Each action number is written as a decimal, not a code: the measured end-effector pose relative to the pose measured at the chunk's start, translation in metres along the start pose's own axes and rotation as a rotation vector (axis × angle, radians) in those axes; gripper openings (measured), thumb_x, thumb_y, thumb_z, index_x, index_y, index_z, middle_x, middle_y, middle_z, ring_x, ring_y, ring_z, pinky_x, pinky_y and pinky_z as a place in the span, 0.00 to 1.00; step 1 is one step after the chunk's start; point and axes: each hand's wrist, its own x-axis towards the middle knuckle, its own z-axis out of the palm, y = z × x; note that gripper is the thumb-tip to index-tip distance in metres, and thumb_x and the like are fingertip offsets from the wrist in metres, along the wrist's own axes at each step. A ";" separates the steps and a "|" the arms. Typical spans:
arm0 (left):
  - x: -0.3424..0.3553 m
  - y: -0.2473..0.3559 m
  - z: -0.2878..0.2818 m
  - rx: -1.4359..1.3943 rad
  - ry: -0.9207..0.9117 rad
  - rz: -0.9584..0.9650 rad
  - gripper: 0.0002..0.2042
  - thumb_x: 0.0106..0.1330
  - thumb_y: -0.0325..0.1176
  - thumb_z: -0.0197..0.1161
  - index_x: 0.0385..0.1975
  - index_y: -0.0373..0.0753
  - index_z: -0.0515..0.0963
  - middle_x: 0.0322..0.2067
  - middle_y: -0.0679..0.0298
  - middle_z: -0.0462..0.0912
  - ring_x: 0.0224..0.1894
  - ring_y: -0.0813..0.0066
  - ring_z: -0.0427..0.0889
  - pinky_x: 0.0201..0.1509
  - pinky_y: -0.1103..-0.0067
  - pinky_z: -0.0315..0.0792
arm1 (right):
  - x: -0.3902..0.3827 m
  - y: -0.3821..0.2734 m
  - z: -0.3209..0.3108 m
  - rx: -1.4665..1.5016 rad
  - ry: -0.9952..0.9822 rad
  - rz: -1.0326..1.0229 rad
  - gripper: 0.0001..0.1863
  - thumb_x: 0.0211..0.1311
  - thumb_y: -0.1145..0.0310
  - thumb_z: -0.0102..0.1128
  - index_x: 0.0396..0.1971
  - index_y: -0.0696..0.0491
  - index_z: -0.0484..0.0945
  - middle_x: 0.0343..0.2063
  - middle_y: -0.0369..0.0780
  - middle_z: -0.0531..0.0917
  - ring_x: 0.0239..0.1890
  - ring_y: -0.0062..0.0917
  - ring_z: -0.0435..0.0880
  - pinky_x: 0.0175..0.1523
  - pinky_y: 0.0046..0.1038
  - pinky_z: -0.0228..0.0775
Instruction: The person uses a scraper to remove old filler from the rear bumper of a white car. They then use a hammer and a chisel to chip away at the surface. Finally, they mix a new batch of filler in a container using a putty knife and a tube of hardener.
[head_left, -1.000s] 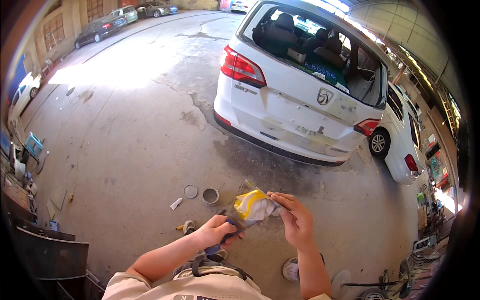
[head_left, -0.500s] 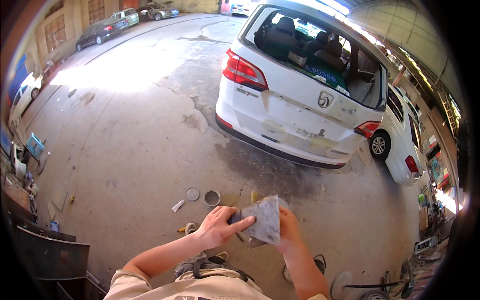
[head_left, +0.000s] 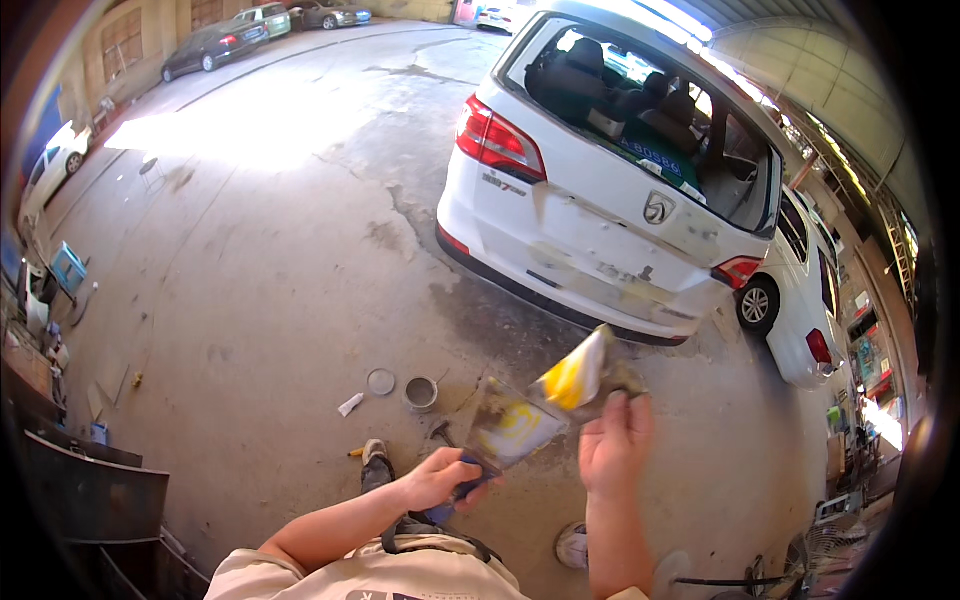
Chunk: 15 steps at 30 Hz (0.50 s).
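My left hand (head_left: 440, 480) is closed round the dark handle of a wide putty knife (head_left: 512, 428). Its flat blade points up and to the right, smeared with yellow and pale grey paste. In my right hand (head_left: 616, 448), pinched between thumb and fingers, is a scraper (head_left: 625, 381), somewhat blurred. Bright yellow and whitish paste (head_left: 577, 374) coats the scraper's left part, which lies close to the putty knife's far edge; I cannot tell whether the two touch. Beyond both hands stands a white van (head_left: 590, 235) with patches of filler on its tailgate and an opening without rear glass.
On the concrete floor are an open tin of grey stuff (head_left: 421, 393), a round lid (head_left: 381, 382) and a white tube (head_left: 351, 404). A second white car (head_left: 800, 290) stands right of the van. Dark metal panels (head_left: 95, 490) are at lower left, a fan (head_left: 820, 555) at lower right.
The putty knife has turned so its paste-covered face shows. My right hand has moved right and up, bringing the scraper with yellow paste into view. One foot has shifted forward.
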 end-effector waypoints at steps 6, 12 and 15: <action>-0.008 0.004 0.001 -0.200 0.042 0.026 0.16 0.64 0.31 0.42 0.43 0.29 0.73 0.19 0.64 0.69 0.19 0.77 0.67 0.24 0.79 0.64 | -0.007 -0.007 -0.005 -0.695 -0.403 0.213 0.11 0.64 0.75 0.53 0.45 0.58 0.79 0.37 0.36 0.82 0.33 0.19 0.78 0.37 0.21 0.69; 0.006 0.022 0.016 -0.508 -0.009 0.169 0.15 0.64 0.30 0.43 0.50 0.35 0.65 0.30 0.64 0.69 0.27 0.75 0.67 0.33 0.77 0.64 | -0.006 -0.003 0.005 -1.042 -0.197 -0.377 0.19 0.52 0.81 0.56 0.46 0.54 0.80 0.37 0.41 0.80 0.39 0.32 0.80 0.47 0.29 0.71; 0.008 0.018 0.026 -0.387 0.122 0.171 0.07 0.66 0.28 0.43 0.42 0.38 0.65 0.33 0.66 0.69 0.32 0.78 0.68 0.37 0.78 0.66 | -0.014 0.002 0.030 -1.153 -0.504 -0.512 0.23 0.45 0.83 0.56 0.45 0.53 0.81 0.40 0.40 0.79 0.43 0.33 0.78 0.51 0.33 0.71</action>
